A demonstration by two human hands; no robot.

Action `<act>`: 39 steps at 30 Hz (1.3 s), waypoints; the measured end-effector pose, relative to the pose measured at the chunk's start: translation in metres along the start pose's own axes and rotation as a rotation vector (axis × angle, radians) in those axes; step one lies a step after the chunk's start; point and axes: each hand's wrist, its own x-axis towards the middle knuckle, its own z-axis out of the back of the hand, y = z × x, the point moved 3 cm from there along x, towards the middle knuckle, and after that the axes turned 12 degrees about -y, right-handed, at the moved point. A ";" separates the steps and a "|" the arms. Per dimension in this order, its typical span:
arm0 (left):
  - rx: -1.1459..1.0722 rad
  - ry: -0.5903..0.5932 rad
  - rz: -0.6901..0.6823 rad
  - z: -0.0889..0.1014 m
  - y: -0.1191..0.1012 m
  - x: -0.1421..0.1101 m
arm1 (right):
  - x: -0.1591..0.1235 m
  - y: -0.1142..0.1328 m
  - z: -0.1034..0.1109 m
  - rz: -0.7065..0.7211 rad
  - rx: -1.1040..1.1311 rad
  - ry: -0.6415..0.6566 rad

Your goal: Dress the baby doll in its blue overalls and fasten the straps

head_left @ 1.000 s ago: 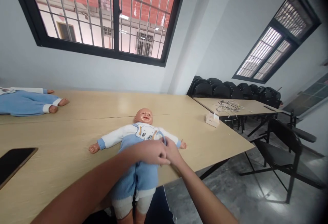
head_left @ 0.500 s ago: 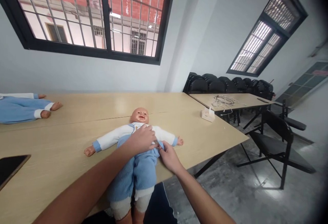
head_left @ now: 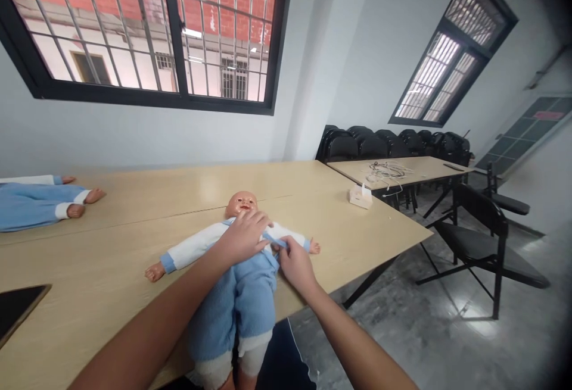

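Across the doll [head_left: 254, 292], a blue strap [head_left: 273, 239] slants from beside the left hand [head_left: 243, 236], grip unclear, to the pinching right hand [head_left: 297, 264].

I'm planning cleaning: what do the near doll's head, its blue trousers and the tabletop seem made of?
Doll's head: likely plastic or vinyl; glossy highlights.
Blue trousers: soft cloth, perhaps fleece; matte, creased.
Tabletop: possibly wood-look laminate; smooth, pale, faint sheen.

Forearms [head_left: 156, 312] angled inward; left hand [head_left: 245, 236] palm down, right hand [head_left: 295, 264] pinching.
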 end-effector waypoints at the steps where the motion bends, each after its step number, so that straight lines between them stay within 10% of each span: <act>1: 0.005 -0.018 0.000 -0.002 0.000 0.001 | 0.000 0.001 0.001 0.007 0.028 -0.004; 12: -0.055 -0.060 -0.002 -0.010 0.007 0.004 | 0.001 -0.021 0.046 0.338 -0.187 -0.024; 18: 0.070 -0.206 -0.081 -0.004 0.011 0.007 | 0.003 -0.079 0.067 -0.025 -0.543 -0.128; 25: -0.104 -0.257 0.095 -0.001 0.017 0.007 | 0.014 -0.094 0.057 -0.071 -0.029 -0.142; 30: -0.133 -0.171 0.080 -0.002 0.013 0.008 | 0.030 -0.063 0.036 -0.057 0.413 -0.229; 39: -0.338 -0.313 0.134 0.011 0.014 0.010 | 0.020 0.040 0.009 0.377 0.256 0.104</act>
